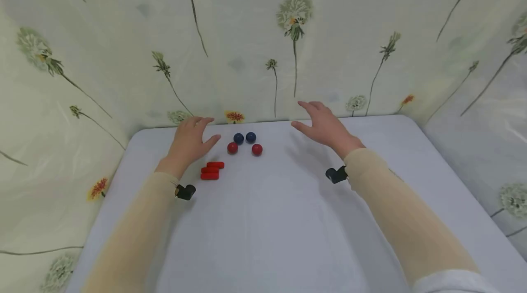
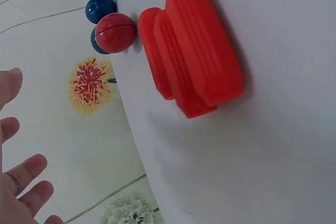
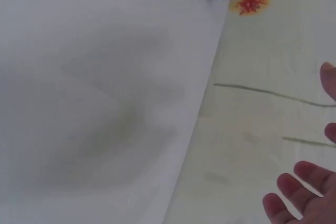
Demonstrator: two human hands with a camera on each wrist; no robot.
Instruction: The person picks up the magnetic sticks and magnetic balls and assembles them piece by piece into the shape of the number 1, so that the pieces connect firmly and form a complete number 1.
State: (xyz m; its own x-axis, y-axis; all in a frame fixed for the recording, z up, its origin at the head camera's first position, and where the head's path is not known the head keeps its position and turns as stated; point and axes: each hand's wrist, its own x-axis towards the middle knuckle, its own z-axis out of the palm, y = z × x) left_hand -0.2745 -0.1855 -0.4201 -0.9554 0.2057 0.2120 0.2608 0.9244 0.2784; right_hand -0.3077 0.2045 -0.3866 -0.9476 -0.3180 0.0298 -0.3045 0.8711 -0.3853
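My left hand (image 1: 187, 144) is held over the left side of the white table, thumb and fingers spread and holding nothing. Just right of its wrist lie three ridged red sticks (image 2: 202, 45), side by side in a staggered row. Beyond them are two red balls (image 1: 232, 148) and two dark blue balls (image 1: 250, 137), grouped near the back edge. A seam runs round a red ball (image 2: 116, 32) in the left wrist view. Off to the right of the balls, my right hand (image 1: 325, 127) hovers with fingers extended, its shadow falling on the tabletop.
The white table (image 1: 263, 229) meets a flower-printed cloth backdrop (image 1: 247, 32) along its far edge. Cloth also hangs at the left and right sides. A small black camera is on each wrist, one at the left cuff (image 1: 185, 192) and one at the right cuff (image 1: 336, 175).
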